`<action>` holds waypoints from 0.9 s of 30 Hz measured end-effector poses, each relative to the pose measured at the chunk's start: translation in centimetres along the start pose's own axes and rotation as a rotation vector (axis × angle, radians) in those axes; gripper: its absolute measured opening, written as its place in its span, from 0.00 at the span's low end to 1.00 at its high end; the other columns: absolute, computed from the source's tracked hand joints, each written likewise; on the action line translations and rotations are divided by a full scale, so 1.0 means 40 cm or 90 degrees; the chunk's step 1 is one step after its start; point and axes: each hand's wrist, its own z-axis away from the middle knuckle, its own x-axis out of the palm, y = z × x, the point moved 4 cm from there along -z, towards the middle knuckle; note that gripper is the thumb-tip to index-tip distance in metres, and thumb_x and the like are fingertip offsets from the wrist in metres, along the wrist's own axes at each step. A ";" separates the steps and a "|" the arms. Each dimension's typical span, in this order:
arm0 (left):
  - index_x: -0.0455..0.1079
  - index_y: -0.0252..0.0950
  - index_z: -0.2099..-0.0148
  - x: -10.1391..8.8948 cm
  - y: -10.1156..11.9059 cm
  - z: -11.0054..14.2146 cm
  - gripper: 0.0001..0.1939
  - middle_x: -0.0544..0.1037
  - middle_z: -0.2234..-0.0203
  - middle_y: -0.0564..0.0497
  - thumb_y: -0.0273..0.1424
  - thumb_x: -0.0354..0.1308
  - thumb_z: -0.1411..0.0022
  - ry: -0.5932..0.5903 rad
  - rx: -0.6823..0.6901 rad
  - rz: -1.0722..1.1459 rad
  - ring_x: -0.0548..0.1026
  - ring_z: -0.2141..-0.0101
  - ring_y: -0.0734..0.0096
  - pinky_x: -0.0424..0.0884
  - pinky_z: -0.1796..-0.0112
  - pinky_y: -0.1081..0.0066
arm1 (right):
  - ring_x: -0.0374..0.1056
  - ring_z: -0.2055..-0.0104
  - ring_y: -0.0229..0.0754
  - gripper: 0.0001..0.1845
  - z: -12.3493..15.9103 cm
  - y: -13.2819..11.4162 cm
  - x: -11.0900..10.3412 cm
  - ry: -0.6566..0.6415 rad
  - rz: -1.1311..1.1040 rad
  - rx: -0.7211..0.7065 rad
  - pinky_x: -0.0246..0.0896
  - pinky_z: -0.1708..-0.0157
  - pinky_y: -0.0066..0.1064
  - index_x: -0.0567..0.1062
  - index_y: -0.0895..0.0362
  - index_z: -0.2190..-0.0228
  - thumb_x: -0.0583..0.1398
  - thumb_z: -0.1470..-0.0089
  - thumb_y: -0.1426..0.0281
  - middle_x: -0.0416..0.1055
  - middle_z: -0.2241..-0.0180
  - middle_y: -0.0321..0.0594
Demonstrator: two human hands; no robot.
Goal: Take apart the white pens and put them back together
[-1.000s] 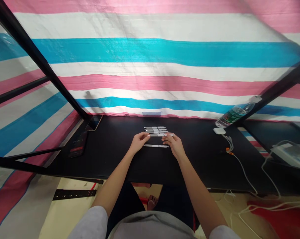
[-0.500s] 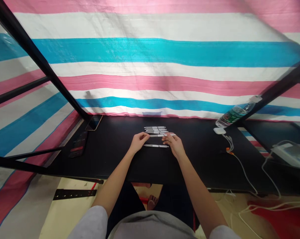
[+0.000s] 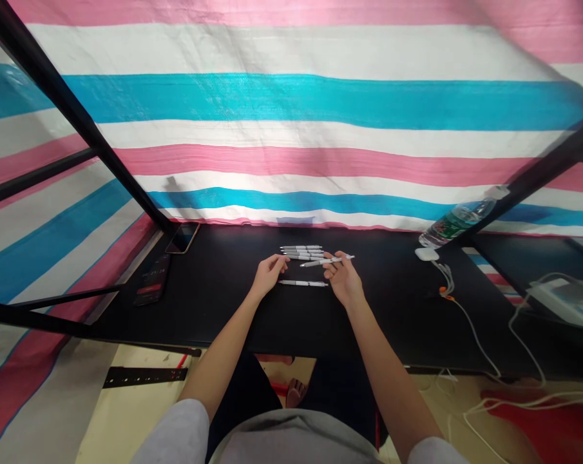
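Several white pens lie side by side in a tight row on the black desk, with their tips pointing the same way. My right hand holds another white pen in its fingertips, tilted slightly across the far side of the hand. My left hand rests near the row's left end, its fingers holding nothing. One more white pen lies alone on the desk between my hands, nearer to me than the row.
A smartphone and a dark flat device lie at the desk's left. A water bottle, white charger and cables sit to the right. Black frame bars and a striped tarp surround the desk.
My right hand has moved the held pen right and away from the row, and the pen now tilts more. My left hand has opened slightly and stayed nearly in place.
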 end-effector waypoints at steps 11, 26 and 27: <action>0.74 0.33 0.64 -0.006 -0.015 -0.007 0.21 0.71 0.76 0.51 0.46 0.52 0.38 0.019 0.001 0.012 0.66 0.76 0.75 0.62 0.74 0.74 | 0.56 0.78 0.38 0.22 0.016 -0.022 0.015 0.002 -0.146 0.028 0.58 0.77 0.33 0.68 0.52 0.70 0.42 0.37 0.54 0.66 0.70 0.39; 0.74 0.33 0.64 -0.006 -0.019 -0.007 0.20 0.72 0.76 0.51 0.45 0.52 0.38 0.008 -0.007 -0.014 0.67 0.75 0.75 0.63 0.74 0.74 | 0.55 0.78 0.38 0.17 0.012 -0.023 0.011 0.003 -0.136 0.012 0.58 0.77 0.34 0.67 0.52 0.74 0.46 0.42 0.58 0.64 0.71 0.39; 0.74 0.33 0.64 -0.006 -0.018 -0.007 0.20 0.72 0.76 0.51 0.45 0.52 0.38 0.007 -0.008 -0.014 0.67 0.75 0.75 0.63 0.74 0.74 | 0.54 0.78 0.38 0.17 0.012 -0.024 0.011 0.002 -0.121 0.006 0.58 0.76 0.34 0.67 0.52 0.74 0.46 0.42 0.57 0.64 0.71 0.39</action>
